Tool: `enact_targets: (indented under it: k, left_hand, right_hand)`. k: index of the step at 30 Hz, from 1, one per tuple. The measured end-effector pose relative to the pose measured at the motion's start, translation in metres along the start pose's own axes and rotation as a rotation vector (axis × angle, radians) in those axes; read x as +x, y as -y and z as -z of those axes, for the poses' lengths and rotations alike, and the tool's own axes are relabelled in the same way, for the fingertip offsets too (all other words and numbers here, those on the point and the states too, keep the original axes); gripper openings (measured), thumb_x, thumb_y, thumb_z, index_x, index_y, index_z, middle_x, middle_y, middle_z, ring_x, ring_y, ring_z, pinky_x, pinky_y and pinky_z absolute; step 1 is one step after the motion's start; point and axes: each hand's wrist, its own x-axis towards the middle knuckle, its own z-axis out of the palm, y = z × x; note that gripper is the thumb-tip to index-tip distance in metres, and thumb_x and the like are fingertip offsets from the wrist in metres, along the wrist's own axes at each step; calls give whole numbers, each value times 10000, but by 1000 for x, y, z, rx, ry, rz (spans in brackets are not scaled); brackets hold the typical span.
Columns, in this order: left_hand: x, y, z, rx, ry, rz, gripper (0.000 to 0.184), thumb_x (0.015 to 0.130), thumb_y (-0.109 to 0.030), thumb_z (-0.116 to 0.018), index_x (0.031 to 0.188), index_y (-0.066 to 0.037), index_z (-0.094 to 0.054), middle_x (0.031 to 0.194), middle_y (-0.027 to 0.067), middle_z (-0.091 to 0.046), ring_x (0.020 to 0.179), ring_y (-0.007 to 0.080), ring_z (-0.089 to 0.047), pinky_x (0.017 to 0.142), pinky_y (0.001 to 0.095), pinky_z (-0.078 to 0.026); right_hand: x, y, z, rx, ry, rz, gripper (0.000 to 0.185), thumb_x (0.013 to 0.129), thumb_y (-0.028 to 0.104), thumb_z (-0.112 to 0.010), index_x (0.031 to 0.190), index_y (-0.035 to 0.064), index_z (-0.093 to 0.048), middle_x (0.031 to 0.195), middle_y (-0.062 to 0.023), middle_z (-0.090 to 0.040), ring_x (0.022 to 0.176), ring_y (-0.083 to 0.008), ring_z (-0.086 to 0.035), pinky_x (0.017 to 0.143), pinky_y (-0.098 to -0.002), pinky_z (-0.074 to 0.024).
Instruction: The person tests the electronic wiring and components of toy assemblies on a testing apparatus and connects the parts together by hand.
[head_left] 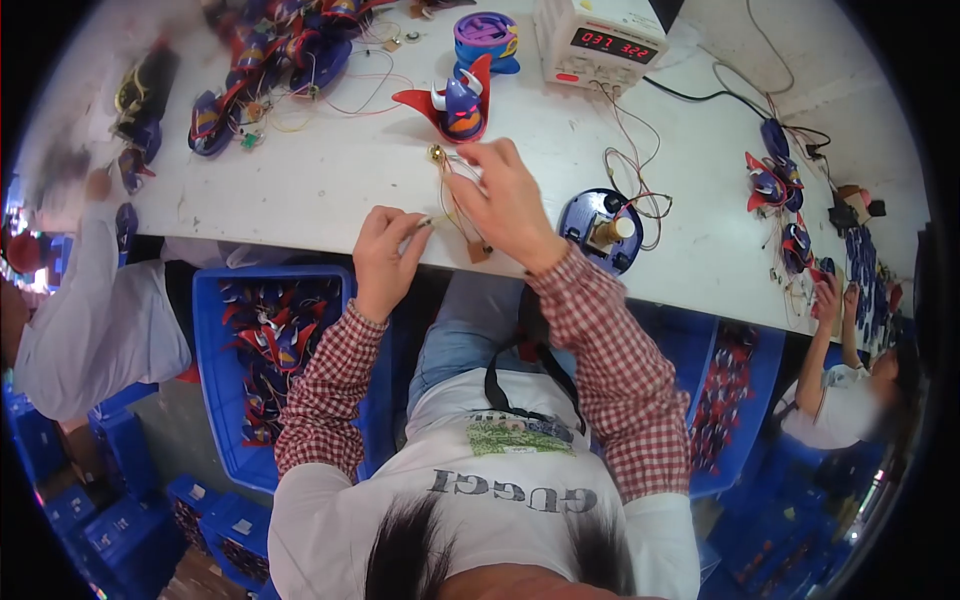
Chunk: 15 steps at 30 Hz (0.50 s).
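Observation:
My left hand (pixel 388 258) pinches a small thin part (pixel 426 222) with wires near the table's front edge. To its right, my right hand (pixel 498 190) has thumb and forefinger close together beside thin wires (pixel 452 200); what lies between them is too small to make out. A round brass-coloured piece (pixel 437 154) on the wires is just left of my right fingertips. A small brown piece (pixel 479 251) lies below that hand. Just beyond my hands stands a purple horned figure with red wings (pixel 462 108). A round dark blue base (pixel 601 231) with a brass-coloured cylinder is at right.
A power supply (pixel 600 42) and a blue tub (pixel 486 42) stand at the back. Wired figures (pixel 290 50) are heaped at back left. Blue bins (pixel 212 380) of figures flank my legs. Co-workers (pixel 100 320) sit on both sides. Loose wires cross the right part.

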Motion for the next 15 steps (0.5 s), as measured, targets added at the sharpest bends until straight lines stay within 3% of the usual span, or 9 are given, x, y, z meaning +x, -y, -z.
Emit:
enact_targets:
  k: [3, 6, 14, 15]
  left_hand:
    - [-8, 0, -2, 92, 13, -72, 191, 769, -43, -684, 960, -31, -671, 874, 65, -545, 761, 189, -501, 669, 275, -433]
    - [-13, -3, -3, 164, 34, -149, 252, 764, -53, -692, 1015, -38, -670, 913, 71, -556, 826, 208, -496, 717, 286, -434]
    - [-26, -19, -3, 171, 48, -183, 348, 746, -65, -703, 1087, -38, -640, 1012, 99, -560, 900, 250, -499, 818, 317, -429]
    - [-32, -22, -4, 146, -33, -136, 372, 735, -62, -706, 1097, -35, -624, 999, 101, -559, 902, 255, -502, 824, 325, -430]
  right_hand:
    - [-29, -3, 35, 50, 200, -24, 206, 843, 92, -641, 1025, 0, -613, 908, -80, -560, 629, -176, -531, 583, -257, -445]
    - [-59, -6, 45, 2, 279, -6, 182, 841, 66, -629, 1020, 27, -625, 899, -68, -557, 613, -176, -539, 567, -268, -449]
    - [-85, -9, 16, -247, 177, 123, 122, 798, 65, -594, 916, 81, -571, 816, -68, -488, 630, -225, -524, 559, -311, -444]
    - [-86, -8, 15, -244, 171, 130, 103, 797, 83, -579, 897, 77, -556, 826, -76, -481, 644, -236, -528, 576, -326, -448]
